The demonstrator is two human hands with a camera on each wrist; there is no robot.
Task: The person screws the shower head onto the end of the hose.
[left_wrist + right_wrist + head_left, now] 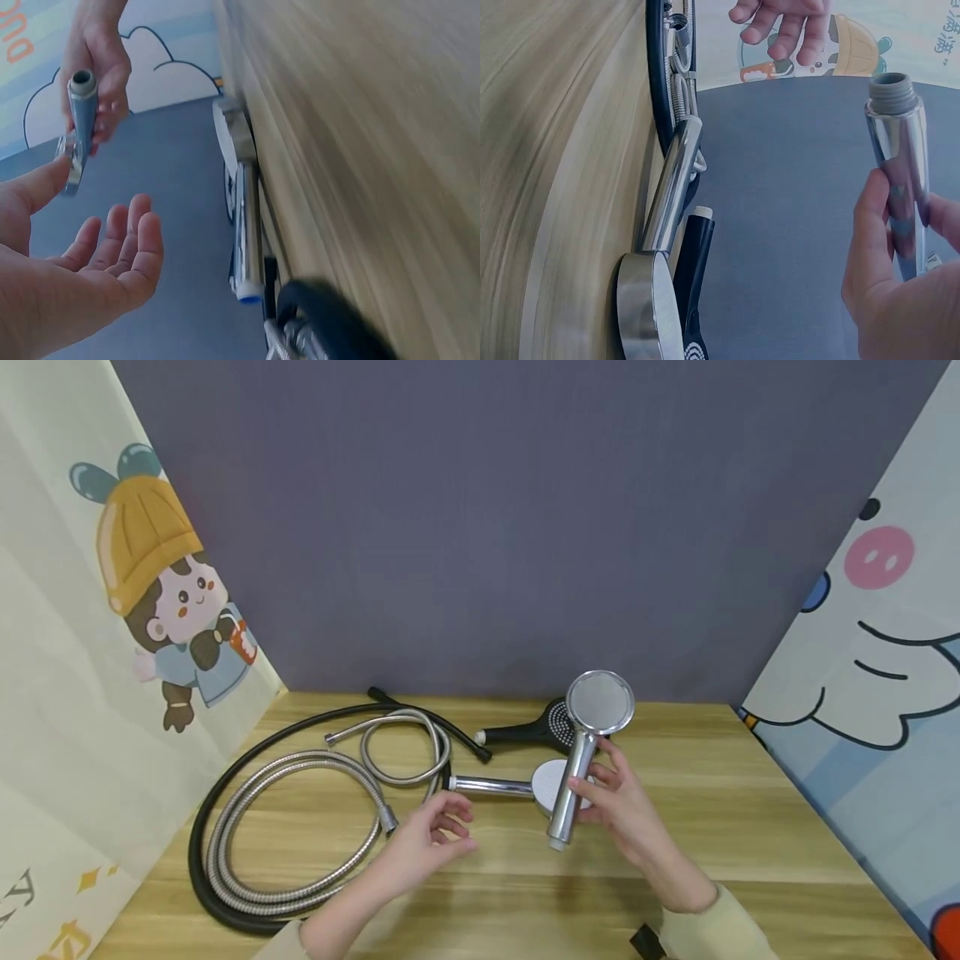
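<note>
My right hand (618,806) grips a chrome shower head (573,785) by its handle, raised above the table with its round face up. In the right wrist view, the handle's threaded end (892,94) points upward, uncovered. My left hand (429,837) hovers left of it, fingers loosely bent, holding nothing. Below the held shower head lies a second chrome shower head (491,786) with a white face. A black shower head (517,734) lies behind that one, partly hidden by the raised one.
On the left of the wooden table (750,843) lie a coiled metal hose (262,906), a smaller metal hose (390,779) and a black hose (201,827), overlapping. A grey panel (480,527) stands at the back. Printed sheets flank both sides. A small black object (647,941) sits near my right sleeve.
</note>
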